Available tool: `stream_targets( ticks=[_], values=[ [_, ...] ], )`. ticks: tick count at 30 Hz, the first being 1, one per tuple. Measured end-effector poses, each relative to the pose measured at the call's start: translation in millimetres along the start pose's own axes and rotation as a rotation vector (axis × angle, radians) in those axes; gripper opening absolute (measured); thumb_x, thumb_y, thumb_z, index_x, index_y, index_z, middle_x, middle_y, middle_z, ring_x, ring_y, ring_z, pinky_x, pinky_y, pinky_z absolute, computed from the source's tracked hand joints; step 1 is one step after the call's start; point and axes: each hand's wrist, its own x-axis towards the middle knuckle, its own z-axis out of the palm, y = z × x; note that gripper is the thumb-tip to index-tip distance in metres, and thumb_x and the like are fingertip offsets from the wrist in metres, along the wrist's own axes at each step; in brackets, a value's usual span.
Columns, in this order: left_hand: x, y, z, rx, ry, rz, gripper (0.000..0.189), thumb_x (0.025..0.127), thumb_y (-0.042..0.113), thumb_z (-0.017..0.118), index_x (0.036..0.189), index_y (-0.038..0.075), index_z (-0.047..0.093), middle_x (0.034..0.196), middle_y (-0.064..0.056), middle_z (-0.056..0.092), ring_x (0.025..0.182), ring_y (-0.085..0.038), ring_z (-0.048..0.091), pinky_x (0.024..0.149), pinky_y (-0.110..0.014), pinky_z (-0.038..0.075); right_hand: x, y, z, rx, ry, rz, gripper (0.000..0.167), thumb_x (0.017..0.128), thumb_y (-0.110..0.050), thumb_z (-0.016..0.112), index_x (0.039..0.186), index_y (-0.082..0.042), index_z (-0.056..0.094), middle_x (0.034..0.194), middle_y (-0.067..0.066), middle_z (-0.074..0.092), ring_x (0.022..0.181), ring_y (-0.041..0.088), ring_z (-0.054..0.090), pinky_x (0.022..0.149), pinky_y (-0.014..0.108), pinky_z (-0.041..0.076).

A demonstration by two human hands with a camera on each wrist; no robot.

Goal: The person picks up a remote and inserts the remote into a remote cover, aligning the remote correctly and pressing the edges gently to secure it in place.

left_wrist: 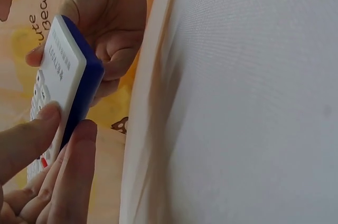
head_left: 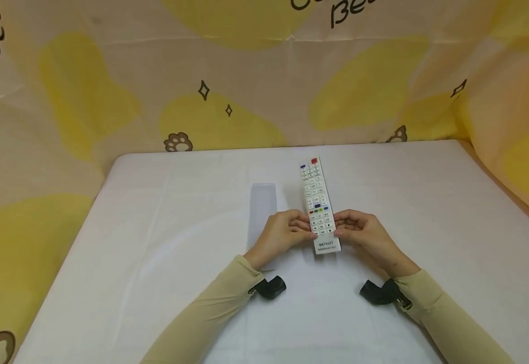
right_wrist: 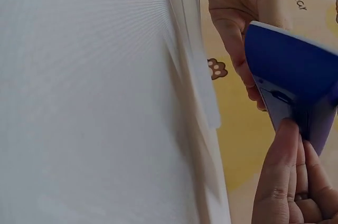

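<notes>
A white remote control [head_left: 317, 197] with a dark blue underside is held up over the white table, its button face toward the head camera. My left hand [head_left: 282, 232] pinches its left edge near the lower end, thumb on the front and fingers at the side. From the other side my right hand [head_left: 364, 231] grips the right edge at about the same height. The right wrist view shows the blue back [right_wrist: 290, 65] of the remote, with the right fingertips against its edge. Behind the left hand lies a long translucent sleeve or tray [head_left: 263, 199], partly hidden by that hand.
A white cloth covers the table [head_left: 178, 227]. Its far edge meets a yellow patterned curtain [head_left: 246, 71], which also runs down both sides. Black wrist-worn cameras [head_left: 271, 288] jut inward from both sleeves.
</notes>
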Motion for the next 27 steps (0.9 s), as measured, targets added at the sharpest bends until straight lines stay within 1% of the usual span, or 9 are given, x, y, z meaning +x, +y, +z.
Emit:
stream_targets(
  ticks=[3, 6, 9, 11, 15, 17, 21, 24, 27],
  values=[
    [-1.8, 0.7, -0.1, 0.002, 0.007, 0.011, 0.025, 0.078, 0.004, 0.076, 0.098, -0.004, 0.063, 0.089, -0.012, 0.07, 0.08, -0.017, 0.069, 0.069, -0.02, 0.053, 0.5, 1.4, -0.7, 0.028, 0.0, -0.023, 0.031, 0.088, -0.001, 0.064, 0.113, 0.014, 0.055, 0.096, 0.0, 0.067, 0.089, 0.011, 0.065, 0.077, 0.023, 0.054],
    [-3.7, 2.1, -0.3, 0.009, 0.009, 0.01, 0.024, 0.078, 0.002, 0.075, 0.098, -0.005, 0.063, 0.089, -0.013, 0.071, 0.081, -0.018, 0.069, 0.069, -0.02, 0.053, 1.2, 3.0, -1.3, 0.074, -0.006, -0.037, 0.021, 0.088, -0.001, 0.063, 0.109, 0.004, 0.062, 0.098, -0.003, 0.068, 0.092, 0.01, 0.065, 0.078, 0.024, 0.054],
    [-4.0, 2.9, 0.3, 0.011, 0.006, 0.005, 0.025, 0.078, 0.002, 0.074, 0.1, -0.006, 0.063, 0.09, -0.014, 0.071, 0.082, -0.019, 0.069, 0.069, -0.02, 0.053, 1.5, 3.6, -1.6, 0.086, 0.0, -0.045, 0.018, 0.088, -0.001, 0.064, 0.106, -0.004, 0.065, 0.1, -0.004, 0.068, 0.093, 0.01, 0.065, 0.078, 0.024, 0.054],
    [-3.6, 3.1, 0.8, 0.021, 0.008, 0.002, 0.026, 0.078, 0.002, 0.074, 0.101, -0.006, 0.063, 0.089, -0.014, 0.071, 0.082, -0.019, 0.069, 0.068, -0.019, 0.053, 1.5, 3.3, -1.6, 0.074, 0.004, -0.031, 0.02, 0.088, -0.003, 0.065, 0.107, -0.003, 0.066, 0.101, -0.003, 0.067, 0.094, 0.011, 0.064, 0.079, 0.024, 0.053],
    [-2.9, 3.7, 1.4, 0.043, 0.018, 0.0, 0.029, 0.078, 0.002, 0.075, 0.103, -0.007, 0.063, 0.089, -0.014, 0.071, 0.081, -0.019, 0.069, 0.067, -0.019, 0.053, 1.8, 1.5, -1.2, 0.045, 0.006, -0.002, 0.029, 0.087, -0.005, 0.066, 0.112, 0.007, 0.061, 0.103, 0.0, 0.067, 0.096, 0.012, 0.064, 0.08, 0.025, 0.053],
    [-2.4, 4.0, 1.7, 0.05, 0.022, -0.002, 0.03, 0.077, 0.002, 0.075, 0.103, -0.007, 0.063, 0.089, -0.014, 0.071, 0.081, -0.019, 0.069, 0.067, -0.019, 0.053, 2.0, 0.7, -1.0, 0.044, 0.007, -0.001, 0.03, 0.087, -0.004, 0.066, 0.113, 0.01, 0.059, 0.103, 0.001, 0.067, 0.095, 0.012, 0.064, 0.08, 0.025, 0.053],
    [-1.6, 4.1, 2.6, 0.022, 0.008, -0.012, 0.032, 0.077, 0.001, 0.075, 0.105, -0.007, 0.062, 0.091, -0.014, 0.07, 0.082, -0.019, 0.069, 0.069, -0.02, 0.054, 2.1, 1.3, -1.2, 0.068, 0.002, -0.015, 0.025, 0.086, -0.001, 0.066, 0.11, 0.005, 0.062, 0.101, -0.001, 0.068, 0.095, 0.012, 0.065, 0.079, 0.025, 0.053],
    [-1.2, 3.7, 4.3, -0.015, -0.015, -0.045, 0.038, 0.077, 0.003, 0.076, 0.11, -0.007, 0.06, 0.093, -0.014, 0.07, 0.083, -0.018, 0.068, 0.071, -0.021, 0.053, 1.4, 2.9, -1.7, 0.073, -0.002, -0.024, 0.023, 0.086, -0.001, 0.066, 0.108, 0.0, 0.063, 0.099, -0.002, 0.068, 0.093, 0.012, 0.065, 0.078, 0.024, 0.053],
    [-1.3, 4.0, 6.3, -0.026, -0.038, -0.082, 0.046, 0.076, 0.009, 0.078, 0.115, -0.006, 0.059, 0.095, -0.011, 0.07, 0.084, -0.015, 0.067, 0.072, -0.021, 0.053, -0.4, 4.1, -2.2, 0.058, 0.001, -0.021, 0.024, 0.086, -0.001, 0.066, 0.11, 0.001, 0.062, 0.096, -0.001, 0.068, 0.09, 0.012, 0.065, 0.076, 0.025, 0.054]
  ],
)
